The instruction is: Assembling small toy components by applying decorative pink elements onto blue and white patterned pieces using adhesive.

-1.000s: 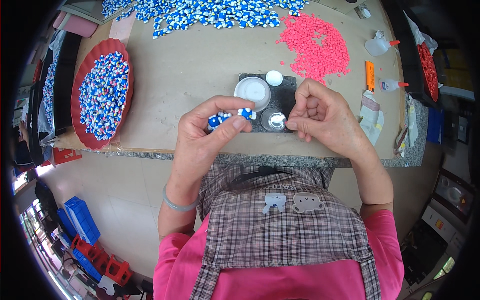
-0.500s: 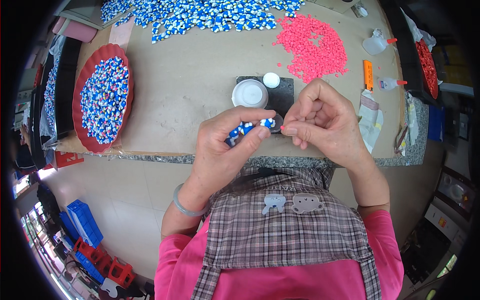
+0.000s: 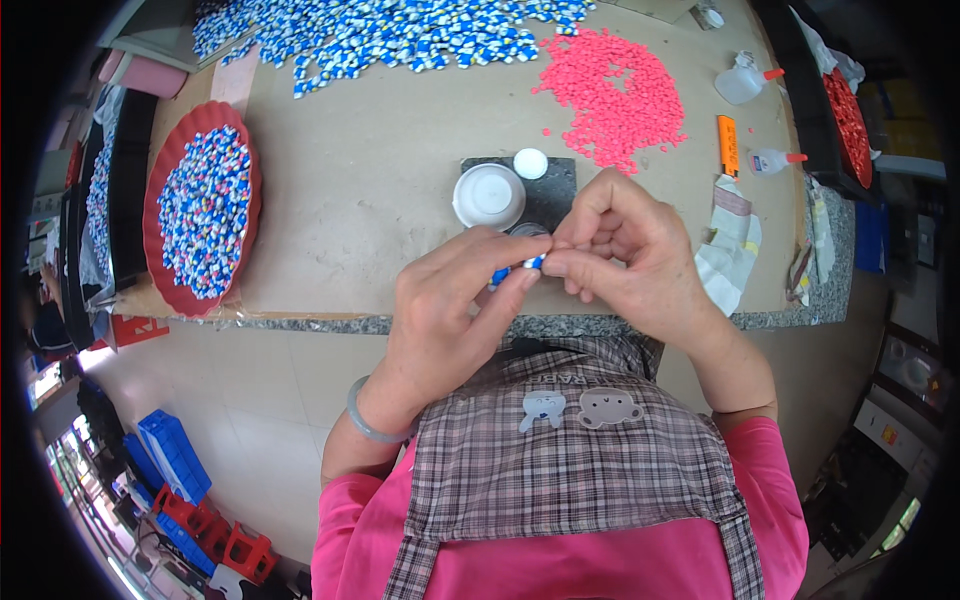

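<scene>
Several small blue-and-white pieces [image 3: 535, 262] lie in the curled fingers of my left hand [image 3: 440, 285], one of them held out between thumb and forefinger. My right hand [image 3: 640, 260] is closed in a pinch, its thumb and forefinger tips touching that front piece. The small pink piece seen in this pinch a moment earlier is now hidden by the fingertips. Just beyond my hands, a round white dish [image 3: 488, 196] and a white round cap [image 3: 530, 163] sit on a dark slab [image 3: 563, 178]. A small round clear-looking dish [image 3: 527, 229] is partly covered by my fingers.
A pile of pink pieces [image 3: 655, 105] and many blue-and-white pieces [image 3: 400, 40] lie farther back. At left stands a red scalloped tray [image 3: 253, 205] of multicoloured pieces. Two red-tipped bottles [image 3: 738, 85], an orange packet [image 3: 727, 145] and crumpled paper [image 3: 728, 250] lie at right.
My right hand has moved left, bringing its pinch against the blue-and-white piece in my left hand. The pink piece at its fingertips has gone out of sight. The whole view has shifted slightly.
</scene>
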{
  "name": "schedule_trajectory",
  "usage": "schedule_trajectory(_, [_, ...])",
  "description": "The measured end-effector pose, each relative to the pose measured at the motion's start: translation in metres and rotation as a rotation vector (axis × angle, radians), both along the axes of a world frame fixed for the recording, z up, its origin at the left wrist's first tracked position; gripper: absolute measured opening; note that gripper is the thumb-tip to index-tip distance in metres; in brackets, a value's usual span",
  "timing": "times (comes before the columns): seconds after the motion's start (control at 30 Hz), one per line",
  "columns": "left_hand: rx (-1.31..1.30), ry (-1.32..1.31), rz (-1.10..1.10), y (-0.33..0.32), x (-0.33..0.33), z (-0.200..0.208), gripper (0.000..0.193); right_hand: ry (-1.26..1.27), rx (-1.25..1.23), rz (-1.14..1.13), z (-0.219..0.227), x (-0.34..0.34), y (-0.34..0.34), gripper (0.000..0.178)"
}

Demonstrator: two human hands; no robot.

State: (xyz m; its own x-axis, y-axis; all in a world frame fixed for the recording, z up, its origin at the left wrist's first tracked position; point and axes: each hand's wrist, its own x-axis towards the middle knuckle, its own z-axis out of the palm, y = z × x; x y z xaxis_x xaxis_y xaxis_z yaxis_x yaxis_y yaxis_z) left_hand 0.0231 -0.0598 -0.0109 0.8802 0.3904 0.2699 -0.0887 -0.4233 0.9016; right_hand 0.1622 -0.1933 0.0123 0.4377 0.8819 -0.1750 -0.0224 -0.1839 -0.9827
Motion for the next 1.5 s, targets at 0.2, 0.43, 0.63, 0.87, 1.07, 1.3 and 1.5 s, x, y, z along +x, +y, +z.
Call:
schedule_trajectory(0.2, [-0.001, -0.010, -0.002, 0.000, -0.002, 0.003, 0.022, -0.800, 0.359, -0.095, -0.017, -0.009, -0.001, 0.025])
schedule_trajectory(0.43, [-0.799, 0.077, 0.081, 0.015, -0.015, -0.005, 0.020, -0.731, -0.046, -0.321, -0.032, 0.030, -0.031, 0.010])
schedule_trajectory(0.63, [-1.602, -0.143, -0.050, 0.033, -0.011, -0.022, 0.019, -0.827, -0.185, -0.376, -0.054, 0.065, -0.048, 0.016])
schedule_trajectory(0.87, [-1.595, -0.209, -0.134, 0.036, -0.013, -0.034, 0.024, -0.994, -0.049, -0.166, -0.066, 0.086, -0.045, 0.014])
schedule_trajectory(1.07, [-1.583, -0.172, -0.032, 0.043, -0.020, -0.033, 0.031, -1.108, 0.023, -0.029, -0.055, 0.092, -0.037, 0.009])
schedule_trajectory(1.3, [-1.586, -0.228, 0.004, 0.061, -0.021, -0.031, 0.021, -1.016, -0.043, -0.036, -0.045, 0.083, -0.036, 0.011])
schedule_trajectory(1.5, [-1.217, -0.111, 0.166, 0.100, -0.004, -0.025, 0.021, -0.526, 0.033, -0.189, -0.056, 0.073, -0.036, 0.009])
